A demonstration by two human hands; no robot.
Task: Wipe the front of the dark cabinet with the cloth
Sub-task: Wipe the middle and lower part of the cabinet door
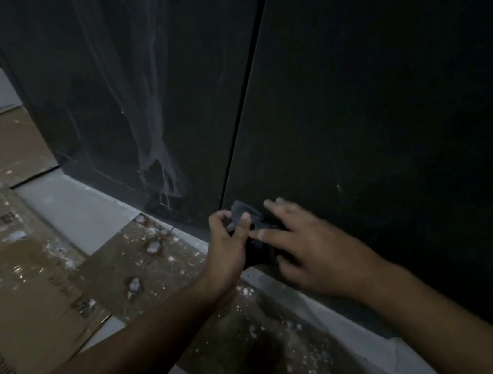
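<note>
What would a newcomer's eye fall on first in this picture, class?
Pale streaks run down the left door of the dark cabinet. Low at the seam between the doors, the left hand and right hand bunch a dark cloth. Speckled cardboard covers the floor at left.

We have one view only, worn on the head: we look forward and steeply down, close in on the lower front of the dark cabinet (352, 94), the floor (85, 208) slanting away at lower left.
</note>
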